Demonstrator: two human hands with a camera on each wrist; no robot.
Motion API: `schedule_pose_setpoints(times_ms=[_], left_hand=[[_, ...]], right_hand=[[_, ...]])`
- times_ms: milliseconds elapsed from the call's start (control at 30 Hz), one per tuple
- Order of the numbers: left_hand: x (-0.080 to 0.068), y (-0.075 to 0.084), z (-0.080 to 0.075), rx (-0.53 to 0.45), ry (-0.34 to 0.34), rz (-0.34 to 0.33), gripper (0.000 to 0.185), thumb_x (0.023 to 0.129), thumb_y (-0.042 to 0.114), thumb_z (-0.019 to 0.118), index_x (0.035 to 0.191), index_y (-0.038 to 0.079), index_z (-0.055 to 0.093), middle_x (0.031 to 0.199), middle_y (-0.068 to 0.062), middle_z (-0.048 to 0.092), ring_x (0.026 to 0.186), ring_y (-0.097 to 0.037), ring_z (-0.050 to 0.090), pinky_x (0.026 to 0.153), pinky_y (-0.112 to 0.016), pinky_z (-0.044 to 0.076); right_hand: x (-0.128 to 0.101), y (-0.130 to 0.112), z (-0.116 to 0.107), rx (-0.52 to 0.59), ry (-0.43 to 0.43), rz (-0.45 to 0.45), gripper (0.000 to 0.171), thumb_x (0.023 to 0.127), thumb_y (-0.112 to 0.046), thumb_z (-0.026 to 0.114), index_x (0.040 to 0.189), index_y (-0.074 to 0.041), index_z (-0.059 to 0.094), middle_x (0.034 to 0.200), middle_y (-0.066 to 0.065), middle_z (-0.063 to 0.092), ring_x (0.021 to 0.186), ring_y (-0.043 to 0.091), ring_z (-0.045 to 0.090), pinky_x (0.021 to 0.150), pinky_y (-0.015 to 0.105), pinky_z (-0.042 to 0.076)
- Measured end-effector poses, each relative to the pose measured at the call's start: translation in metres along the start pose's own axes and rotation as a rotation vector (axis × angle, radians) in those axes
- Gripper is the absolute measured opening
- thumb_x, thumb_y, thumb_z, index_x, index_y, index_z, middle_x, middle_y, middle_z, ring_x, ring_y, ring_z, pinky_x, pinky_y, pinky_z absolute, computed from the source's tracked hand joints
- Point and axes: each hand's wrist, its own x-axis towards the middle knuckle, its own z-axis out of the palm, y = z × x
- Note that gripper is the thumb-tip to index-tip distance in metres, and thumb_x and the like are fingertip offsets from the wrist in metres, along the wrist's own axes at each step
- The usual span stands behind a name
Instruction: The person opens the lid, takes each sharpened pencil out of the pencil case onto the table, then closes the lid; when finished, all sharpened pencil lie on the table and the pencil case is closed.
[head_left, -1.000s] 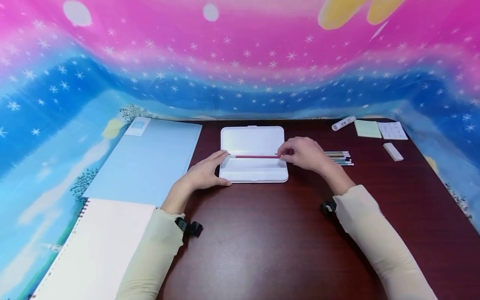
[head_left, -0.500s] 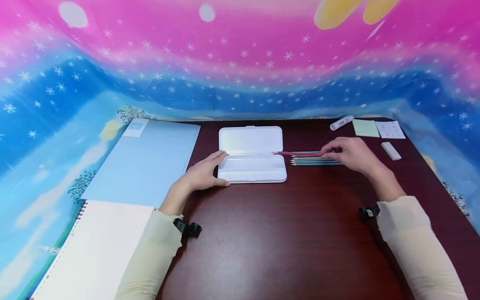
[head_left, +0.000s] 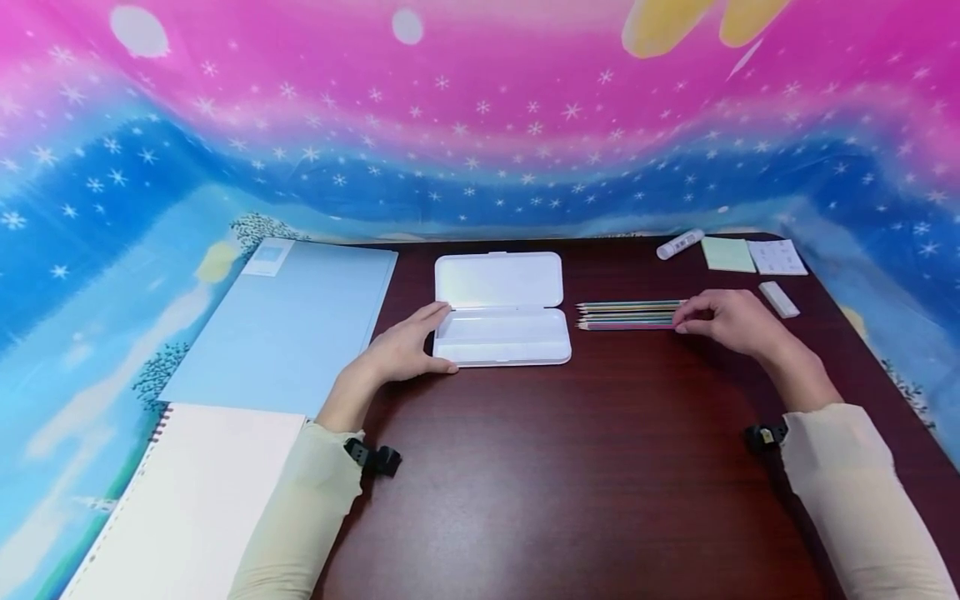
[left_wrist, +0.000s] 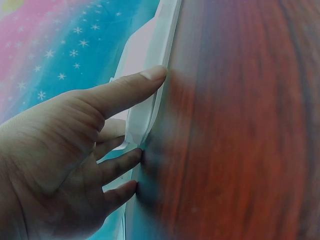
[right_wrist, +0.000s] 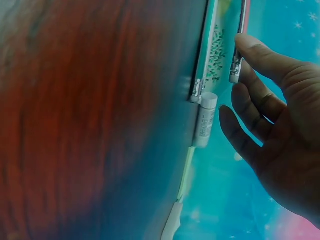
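Observation:
A white pencil case [head_left: 498, 282] lies open on the table, its lid folded back and its tray bare. My left hand [head_left: 393, 348] holds the left end of the case, the thumb along the front edge and the fingers at the side and back. To the right of the case several pencils [head_left: 630, 310] lie side by side, tips pointing left. A pink-red pencil [head_left: 630, 327] is at the near side of this row. My right hand [head_left: 723, 321] pinches it near the eraser end between thumb and fingers. In the right wrist view, the pinched pencil [right_wrist: 240, 47] stands apart from the others.
A glue stick [head_left: 680, 244], green sticky notes [head_left: 729, 255], a printed white sheet [head_left: 778, 257] and a white eraser [head_left: 779, 299] lie at the back right. A blue folder [head_left: 300, 325] and a spiral sketchbook [head_left: 195, 500] cover the left side.
My right hand has carried the pink-red pencil rightward out of the pencil case, over to the row, and down to its near side. My left hand has stayed at the case.

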Motion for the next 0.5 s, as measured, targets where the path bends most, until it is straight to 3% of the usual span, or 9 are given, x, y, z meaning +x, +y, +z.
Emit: schedule_pose_setpoints(times_ms=[133, 500], left_hand=[[0.000, 0.000, 0.001, 0.002, -0.002, -0.005, 0.102, 0.084, 0.049, 0.079, 0.163, 0.016, 0.024, 0.170, -0.005, 0.023, 0.154, -0.029, 0.029, 0.121, -0.052, 0.032], [0.001, 0.000, 0.001, -0.003, 0.001, -0.007, 0.102, 0.083, 0.049, 0.080, 0.163, 0.017, 0.024, 0.170, -0.005, 0.023, 0.155, -0.029, 0.028, 0.121, -0.053, 0.032]], right_hand=[[0.001, 0.004, 0.002, 0.013, -0.050, 0.009, 0.009, 0.091, -0.011, 0.075, 0.094, -0.018, 0.080, 0.103, 0.010, 0.077, 0.102, 0.031, 0.067, 0.092, 0.055, 0.051], [0.008, 0.013, 0.005, -0.021, -0.114, 0.097, 0.007, 0.092, -0.011, 0.073, 0.093, -0.016, 0.077, 0.099, 0.010, 0.075, 0.089, 0.026, 0.059, 0.084, 0.049, 0.048]])
